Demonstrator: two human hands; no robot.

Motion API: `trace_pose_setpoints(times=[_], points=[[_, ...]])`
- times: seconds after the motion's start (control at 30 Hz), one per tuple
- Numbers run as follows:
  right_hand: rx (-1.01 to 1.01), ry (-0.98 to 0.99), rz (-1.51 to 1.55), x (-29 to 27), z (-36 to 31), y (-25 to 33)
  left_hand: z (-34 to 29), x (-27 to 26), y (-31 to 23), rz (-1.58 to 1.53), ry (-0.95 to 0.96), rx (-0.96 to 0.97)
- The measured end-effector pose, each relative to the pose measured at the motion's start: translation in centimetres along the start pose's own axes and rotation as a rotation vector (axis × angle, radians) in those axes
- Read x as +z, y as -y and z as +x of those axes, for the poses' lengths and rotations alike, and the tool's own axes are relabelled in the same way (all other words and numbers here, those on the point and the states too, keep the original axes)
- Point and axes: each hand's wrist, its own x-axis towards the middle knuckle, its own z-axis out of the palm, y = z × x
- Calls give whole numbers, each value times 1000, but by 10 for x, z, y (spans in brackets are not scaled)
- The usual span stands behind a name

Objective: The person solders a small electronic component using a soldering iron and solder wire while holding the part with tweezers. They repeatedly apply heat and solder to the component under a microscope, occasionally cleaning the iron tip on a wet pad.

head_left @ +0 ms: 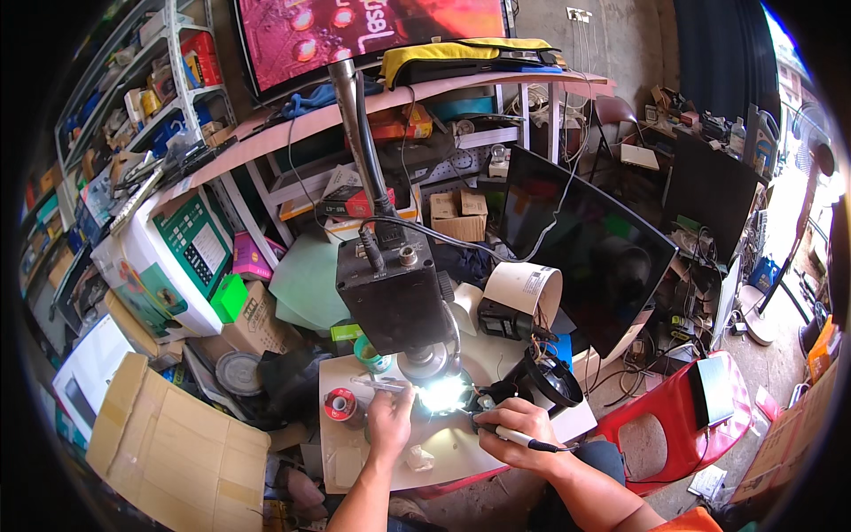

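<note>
Under a black microscope camera (390,297) on a metal pole, a bright light (443,395) washes out the work spot, so the piece there cannot be made out. From the left, my left hand (390,424) is closed round a slim silvery tool (379,384), kind unclear. On the other side of the glare, my right hand (516,429) grips a soldering iron (523,439) like a pen, its cable trailing right. Its tip is lost near the light. Close to my left hand stands a red-centred spool of solder wire (339,405).
The white work board (346,465) also bears a green tub (372,356) and a round black housing (551,379). Overhead, a screen (372,40) shows a magnified circuit board. A dark monitor (589,253) leans behind, a red chair (660,434) stands right, a cardboard box (177,443) left.
</note>
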Motion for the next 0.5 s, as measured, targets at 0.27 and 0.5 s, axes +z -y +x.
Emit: trace_pose_setpoints(times=[0.27,0.5], points=[[-2,-3,13,0,0,-1,-1,2,-10,-23,-3,2],[-6,-6,5,0,0,-1,0,1,-4,-32,0,-3]])
